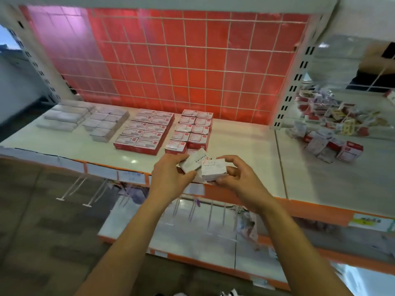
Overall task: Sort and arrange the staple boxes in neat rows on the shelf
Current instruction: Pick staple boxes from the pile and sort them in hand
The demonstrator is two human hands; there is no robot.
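Left hand [168, 175], right hand [240, 180] around small white grey-lettered staple boxes [193, 161]

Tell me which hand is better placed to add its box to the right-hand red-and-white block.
Left, probably. The left hand holds its white cardboard box printed STAPLES right at the front end of that red-and-white block; the right hand holds its white box nearer the shelf edge.
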